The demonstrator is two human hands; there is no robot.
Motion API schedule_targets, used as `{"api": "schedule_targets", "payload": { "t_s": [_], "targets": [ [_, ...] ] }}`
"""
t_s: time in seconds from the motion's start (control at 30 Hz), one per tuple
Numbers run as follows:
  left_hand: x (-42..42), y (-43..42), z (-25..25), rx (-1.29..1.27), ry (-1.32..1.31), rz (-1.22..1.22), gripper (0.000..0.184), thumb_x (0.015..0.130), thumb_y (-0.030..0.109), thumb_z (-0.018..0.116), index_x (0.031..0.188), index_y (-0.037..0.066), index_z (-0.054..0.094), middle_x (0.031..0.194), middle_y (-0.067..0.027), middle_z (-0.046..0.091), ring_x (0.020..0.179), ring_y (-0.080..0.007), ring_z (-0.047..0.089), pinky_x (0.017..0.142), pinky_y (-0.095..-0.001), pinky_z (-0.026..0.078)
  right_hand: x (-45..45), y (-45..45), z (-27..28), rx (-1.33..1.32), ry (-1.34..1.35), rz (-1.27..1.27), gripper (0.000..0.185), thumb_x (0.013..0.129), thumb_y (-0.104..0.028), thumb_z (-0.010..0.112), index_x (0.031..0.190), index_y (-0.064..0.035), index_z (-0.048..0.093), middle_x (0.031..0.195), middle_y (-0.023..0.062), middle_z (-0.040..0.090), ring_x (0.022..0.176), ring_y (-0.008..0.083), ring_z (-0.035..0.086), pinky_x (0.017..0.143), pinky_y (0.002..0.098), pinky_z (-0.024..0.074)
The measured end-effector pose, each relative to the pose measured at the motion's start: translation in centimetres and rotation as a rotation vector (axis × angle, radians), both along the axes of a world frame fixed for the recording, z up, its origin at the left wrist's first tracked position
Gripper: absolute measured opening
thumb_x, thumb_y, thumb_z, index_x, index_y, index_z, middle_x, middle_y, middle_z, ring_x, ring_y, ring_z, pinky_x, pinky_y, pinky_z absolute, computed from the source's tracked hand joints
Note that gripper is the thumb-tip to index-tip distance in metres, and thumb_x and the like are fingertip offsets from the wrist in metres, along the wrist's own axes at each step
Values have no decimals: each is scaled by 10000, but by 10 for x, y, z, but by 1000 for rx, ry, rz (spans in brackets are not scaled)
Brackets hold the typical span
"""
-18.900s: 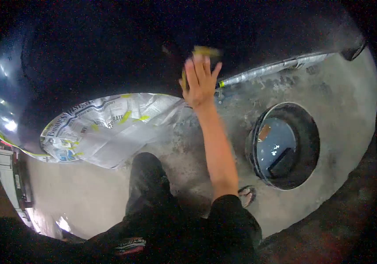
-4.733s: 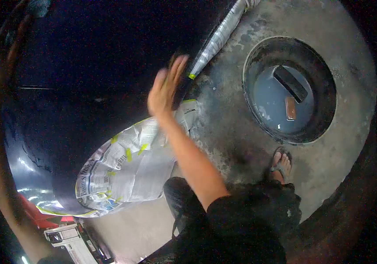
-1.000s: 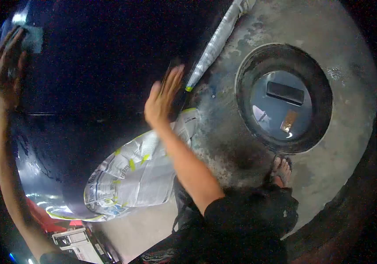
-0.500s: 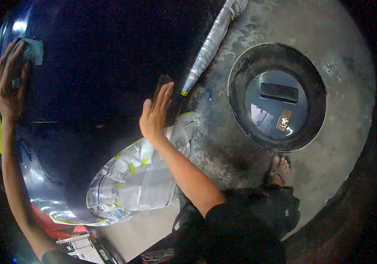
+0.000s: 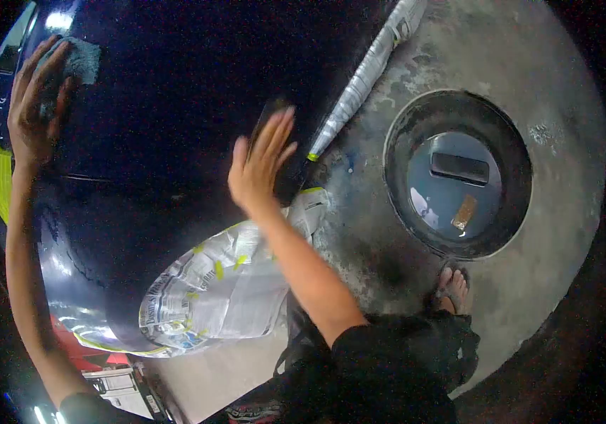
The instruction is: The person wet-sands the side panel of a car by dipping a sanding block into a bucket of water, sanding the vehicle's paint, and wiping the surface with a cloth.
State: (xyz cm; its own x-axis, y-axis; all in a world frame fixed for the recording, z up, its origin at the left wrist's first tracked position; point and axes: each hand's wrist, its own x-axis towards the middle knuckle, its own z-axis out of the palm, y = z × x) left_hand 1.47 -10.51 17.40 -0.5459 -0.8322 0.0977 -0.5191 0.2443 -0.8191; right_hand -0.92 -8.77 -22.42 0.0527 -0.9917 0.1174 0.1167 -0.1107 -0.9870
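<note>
A dark blue glossy car panel point(image 5: 169, 78) fills the upper left. At the far left, my left hand point(image 5: 38, 113) lies over a light blue-grey cloth point(image 5: 87, 62), pressing it on the panel. Near the panel's lower edge, my right hand point(image 5: 260, 166), slightly blurred, is flat with fingers extended over a thin dark pad point(image 5: 269, 113). Most of that pad is hidden under the fingers. Below this hand, newspaper point(image 5: 246, 290) fixed with yellow-green tape covers a rounded opening.
A black tub point(image 5: 519, 173) on the concrete floor holds water, a dark block point(image 5: 460, 168) and a brown block point(image 5: 465, 213). A foot point(image 5: 453, 288) in a sandal is below it. Wrapped silver-white covering point(image 5: 363, 81) runs along the panel edge. A white object point(image 5: 120, 389) stands lower left.
The view has shifted slightly since half a second ago. My right hand has moved on the panel with the pad, its fingers more spread. My left hand remains on the cloth, absent from the oldest view.
</note>
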Motion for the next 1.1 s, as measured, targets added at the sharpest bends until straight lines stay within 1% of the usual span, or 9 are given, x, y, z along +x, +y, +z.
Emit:
{"api": "schedule_targets", "payload": {
  "t_s": [0.13,0.27,0.37,0.5,0.57,0.67,0.8,1.03,1.1],
  "targets": [
    [8,1,-6,16,66,17,466,907,49,739,1362,126,678,1423,-146,629,1338,-334,580,1113,-419,457,-38,-172,56,20,-40,-120,789,1092,-451,321,1614,96,93,1710,288,19,1591,437,27,1221,692,50],
    [-3,0,0,-15,53,27,547,764,53,811,1288,161,696,1353,-165,645,1264,-387,602,1074,-467,486,-25,-98,44,-132,37,-105,733,1100,-385,373,1627,62,127,1714,266,98,1595,396,90,1248,579,126],
    [-10,5,3,36,219,19,539,791,115,828,1310,149,687,1412,-172,608,1313,-393,576,1113,-531,449,-2,31,10,-121,92,119,847,1071,-455,372,1645,19,-33,1725,246,-75,1592,447,-40,1236,646,-8],
    [-11,7,7,21,177,28,578,841,233,814,1386,183,632,1445,-178,576,1384,-394,519,1172,-595,378,-31,-101,58,-58,45,-33,778,1089,-382,349,1648,9,-24,1738,194,-86,1607,370,-55,1220,694,22],
    [-6,8,7,17,167,41,576,843,271,819,1382,183,634,1452,-175,570,1386,-390,516,1178,-597,369,-45,-186,71,16,64,-7,758,1115,-460,257,1654,-13,-32,1744,177,-57,1611,352,-41,1226,673,49],
    [-10,9,7,17,196,18,597,836,317,831,1382,181,631,1460,-172,563,1385,-387,518,1181,-596,366,-36,-154,56,-104,69,-40,764,1112,-470,272,1658,-23,-21,1743,180,-45,1612,346,-36,1231,663,63],
    [-5,9,8,51,239,24,581,873,423,806,1377,192,634,1474,-171,553,1424,-389,482,1197,-584,347,-1,11,22,-192,102,54,793,1083,-453,283,1653,5,-25,1732,225,-67,1601,414,-34,1228,663,26],
    [-6,8,8,45,213,10,577,872,425,796,1371,183,641,1475,-183,551,1402,-391,498,1183,-580,363,-45,-198,64,3,80,36,743,1114,-416,292,1657,-22,-28,1737,184,-97,1602,385,-70,1224,687,55],
    [-4,9,7,39,208,3,569,875,417,790,1368,178,641,1469,-180,553,1393,-392,505,1177,-574,373,-28,-171,53,-79,111,-3,736,1114,-405,291,1657,-20,-25,1738,185,-92,1604,380,-66,1225,684,56]
  ]
}}
